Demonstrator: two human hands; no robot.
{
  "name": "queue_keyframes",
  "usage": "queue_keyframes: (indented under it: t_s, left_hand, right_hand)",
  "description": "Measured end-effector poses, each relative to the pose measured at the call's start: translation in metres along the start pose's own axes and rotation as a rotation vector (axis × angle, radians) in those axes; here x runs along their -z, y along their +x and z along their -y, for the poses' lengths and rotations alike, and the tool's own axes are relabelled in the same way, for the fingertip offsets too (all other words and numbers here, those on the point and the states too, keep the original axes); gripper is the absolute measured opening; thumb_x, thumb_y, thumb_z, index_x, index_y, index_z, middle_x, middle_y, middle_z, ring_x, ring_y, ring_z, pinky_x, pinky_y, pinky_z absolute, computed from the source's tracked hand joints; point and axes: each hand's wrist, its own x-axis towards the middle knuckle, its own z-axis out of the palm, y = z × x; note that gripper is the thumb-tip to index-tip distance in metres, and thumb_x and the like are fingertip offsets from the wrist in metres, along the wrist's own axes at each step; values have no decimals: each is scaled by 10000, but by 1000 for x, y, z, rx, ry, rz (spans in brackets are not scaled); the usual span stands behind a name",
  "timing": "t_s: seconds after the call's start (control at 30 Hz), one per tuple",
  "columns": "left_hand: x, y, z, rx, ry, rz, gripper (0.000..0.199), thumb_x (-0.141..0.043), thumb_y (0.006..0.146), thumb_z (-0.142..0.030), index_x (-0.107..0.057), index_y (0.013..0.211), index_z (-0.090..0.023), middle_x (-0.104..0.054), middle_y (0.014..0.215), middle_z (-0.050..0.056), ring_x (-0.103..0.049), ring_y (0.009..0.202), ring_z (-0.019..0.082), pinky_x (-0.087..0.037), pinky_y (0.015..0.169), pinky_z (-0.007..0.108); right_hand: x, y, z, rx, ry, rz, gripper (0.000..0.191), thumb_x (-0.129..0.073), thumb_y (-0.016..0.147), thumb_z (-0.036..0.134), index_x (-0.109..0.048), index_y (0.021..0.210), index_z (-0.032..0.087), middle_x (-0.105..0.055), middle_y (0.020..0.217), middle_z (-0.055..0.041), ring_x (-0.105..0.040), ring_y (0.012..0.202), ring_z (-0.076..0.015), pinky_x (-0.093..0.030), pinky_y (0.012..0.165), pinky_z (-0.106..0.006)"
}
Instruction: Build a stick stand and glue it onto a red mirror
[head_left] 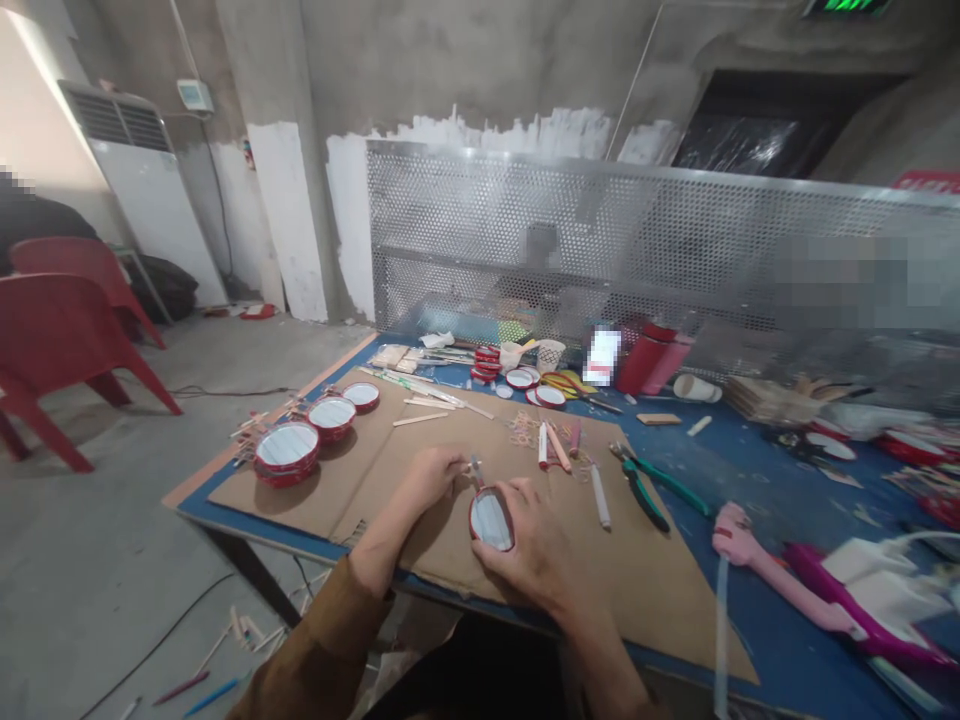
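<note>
My right hand [529, 540] is wrapped round a small drum [492, 520] with a red rim and a pale striped face, tilted toward me above the cardboard. A short greyish stick-like piece [476, 470] rises from the drum's far edge. Beside it, the fingers of my left hand [435, 475] are pinched together; what they hold is too small to make out. Three more red-rimmed round drums stand in a row on the left, the largest [286, 450] nearest me, then a middle one [331, 416] and a smaller one [361, 397].
Cardboard [420, 440] covers part of the blue table [675, 440]. Green-handled pliers [649, 490], a white marker [600, 497] and rubber bands [525, 428] lie right of my hands. A pink glue gun [787, 580] is farther right. Behind stand a red bottle [646, 357] and a perforated metal screen [465, 220].
</note>
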Motion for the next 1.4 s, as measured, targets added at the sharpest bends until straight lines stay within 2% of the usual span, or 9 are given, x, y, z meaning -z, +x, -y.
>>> queue_keyframes:
  t_s: [0.57,0.67,0.77,0.93,1.03,1.1,1.17,1.27,1.4]
  left_hand:
    - [1,2,1,18,-43,53,235,-483,849,-233,-700,817,-146,-545,512,-14,-515,536,129,-358,576,213]
    - [-1,2,4,11,-157,66,171,-535,778,-179,-678,863,-139,-580,585,-27,-499,507,104,-369,560,206]
    - [-5,2,8,46,-310,34,234,-549,732,-138,-617,956,-141,-572,602,-46,-518,508,99,-393,550,200]
    - [-10,-8,16,34,-508,-58,164,-448,779,-103,-525,910,-164,-572,624,-30,-562,562,106,-459,598,217]
    - [-8,-20,18,6,-545,-57,136,-402,818,-100,-509,873,-163,-610,732,11,-591,639,110,-487,663,241]
    - [-6,-30,18,-60,-482,-10,124,-455,814,-114,-534,894,-167,-643,812,30,-619,759,131,-487,726,249]
    - [-5,-39,18,-135,-359,2,123,-502,805,-122,-569,895,-173,-661,895,39,-617,831,144,-479,771,258]
    - [-7,-48,19,-227,-190,-58,126,-554,792,-125,-604,898,-171,-665,937,53,-606,905,168,-457,833,271]
    - [-10,-54,18,-262,-133,-72,156,-586,792,-148,-611,945,-168,-657,980,68,-600,906,176,-454,806,262]
  right_hand:
    - [2,-2,0,24,11,0,498,-686,681,292,-564,1149,172,-566,1079,-114,-537,1017,-284,-454,882,-426]
    - [-2,-2,-3,18,7,-20,528,-689,674,280,-550,1170,165,-561,1102,-122,-538,1036,-289,-454,898,-429]
    - [-6,-1,-9,33,1,-54,542,-684,681,288,-534,1187,160,-555,1131,-130,-537,1052,-290,-458,904,-432]
    - [0,10,-22,71,-27,-200,540,-673,707,346,-528,1191,156,-587,1106,-138,-557,1042,-296,-461,902,-443]
    - [10,32,-23,66,-20,-304,603,-695,693,411,-521,1213,159,-598,1152,-159,-551,1083,-331,-423,946,-500]
    - [15,55,-19,38,63,-268,670,-712,686,445,-495,1253,162,-596,1171,-157,-560,1086,-322,-437,933,-486]
    - [15,84,-11,35,205,-170,712,-717,683,460,-471,1283,167,-603,1165,-144,-578,1072,-300,-462,905,-457]
    - [3,135,6,79,372,-10,752,-732,683,428,-438,1324,167,-579,1221,-135,-559,1134,-272,-453,937,-422]
    - [-28,199,33,140,393,70,772,-775,630,284,-459,1321,145,-520,1314,-158,-498,1222,-278,-382,1021,-426]
